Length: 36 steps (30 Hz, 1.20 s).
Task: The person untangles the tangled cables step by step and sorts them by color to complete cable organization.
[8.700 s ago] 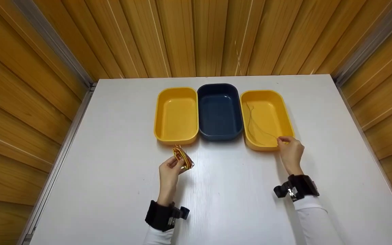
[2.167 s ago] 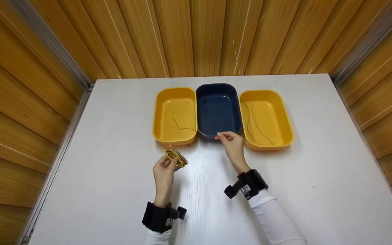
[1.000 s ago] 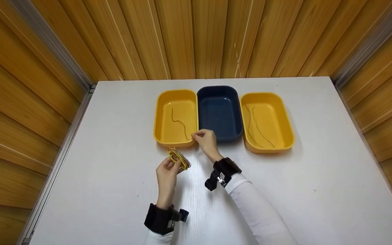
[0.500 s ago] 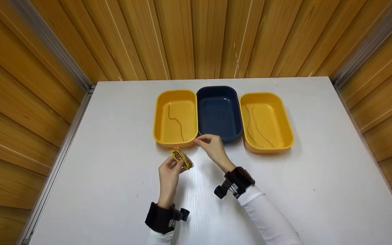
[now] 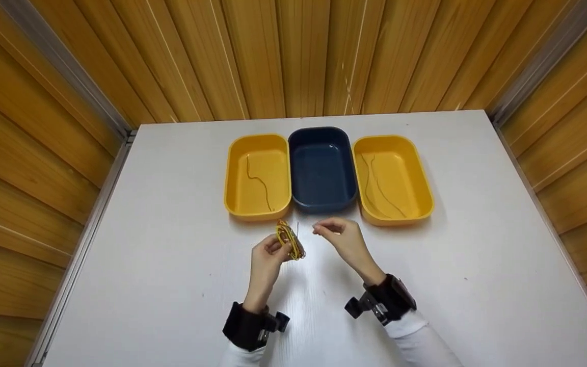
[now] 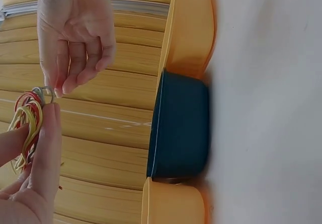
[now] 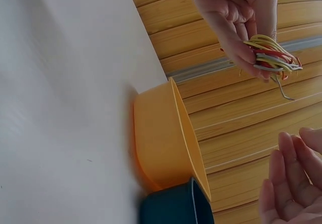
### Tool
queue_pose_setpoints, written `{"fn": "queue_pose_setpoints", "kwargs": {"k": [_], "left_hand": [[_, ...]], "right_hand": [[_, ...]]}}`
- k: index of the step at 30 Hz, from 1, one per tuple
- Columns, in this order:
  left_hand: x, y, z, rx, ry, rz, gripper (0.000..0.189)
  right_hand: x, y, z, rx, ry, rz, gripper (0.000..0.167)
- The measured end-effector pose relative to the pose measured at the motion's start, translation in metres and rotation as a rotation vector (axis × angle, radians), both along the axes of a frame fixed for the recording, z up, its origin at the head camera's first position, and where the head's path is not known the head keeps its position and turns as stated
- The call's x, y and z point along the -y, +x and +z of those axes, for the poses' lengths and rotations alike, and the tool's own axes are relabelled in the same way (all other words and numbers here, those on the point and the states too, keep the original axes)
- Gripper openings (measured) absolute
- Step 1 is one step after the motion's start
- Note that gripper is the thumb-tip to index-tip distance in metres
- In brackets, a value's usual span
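My left hand (image 5: 267,262) pinches a coiled bundle of thin wires (image 5: 289,242), yellow, red and grey, in front of the bins. One grey wire end (image 7: 282,88) sticks out of the bundle in the right wrist view. Close by on the right is my right hand (image 5: 347,244), its fingers loosely bent and nothing seen between them; in the head view a small gap parts it from the bundle. A single wire (image 5: 266,193) lies in the left yellow bin (image 5: 258,216). Two thin wires (image 5: 382,191) lie in the right yellow bin (image 5: 395,221).
Between the yellow bins stands a dark blue bin (image 5: 324,176), side by side with them on the white table (image 5: 171,244). Wood-patterned walls (image 5: 303,61) with grey metal corner strips enclose the table's back and sides.
A wire that my right hand brought across has been let go in the left yellow bin. The right hand has since drawn back toward me and right; the left hand and bundle moved slightly right.
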<state>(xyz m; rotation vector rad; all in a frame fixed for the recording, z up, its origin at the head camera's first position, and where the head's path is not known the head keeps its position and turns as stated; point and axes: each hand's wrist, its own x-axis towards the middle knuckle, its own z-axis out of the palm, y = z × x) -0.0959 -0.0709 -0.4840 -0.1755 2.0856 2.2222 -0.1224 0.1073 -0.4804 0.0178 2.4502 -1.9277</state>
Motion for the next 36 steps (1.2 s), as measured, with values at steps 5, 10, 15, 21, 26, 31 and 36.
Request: {"fn": "queue_pose_setpoints", "kwargs": {"k": [5,10,15,21,26,31,36], "left_hand": [[-0.008,0.003,0.001,0.004,-0.003,-0.061,0.030],[-0.014,0.006,0.003,-0.011,-0.010,-0.118,0.030],[-0.022,0.008,0.003,-0.016,-0.014,-0.164,0.029],[-0.028,0.011,0.000,-0.008,-0.027,-0.213,0.029],[-0.030,0.012,-0.002,0.000,-0.028,-0.237,0.028],[-0.028,0.012,-0.002,-0.006,-0.022,-0.228,0.028],[-0.023,0.012,-0.002,-0.010,-0.015,-0.214,0.026]], "right_hand": [[-0.008,0.012,0.003,0.000,0.002,-0.017,0.013],[-0.012,0.020,0.005,0.012,-0.004,-0.033,0.013],[-0.013,0.025,0.005,0.025,-0.017,-0.051,0.014],[-0.014,0.030,0.002,0.026,-0.011,-0.043,0.014],[-0.014,0.032,0.000,0.026,-0.009,-0.052,0.013],[-0.015,0.032,-0.003,0.015,-0.031,-0.085,0.011],[-0.025,0.031,-0.003,-0.017,-0.089,-0.143,0.015]]}}
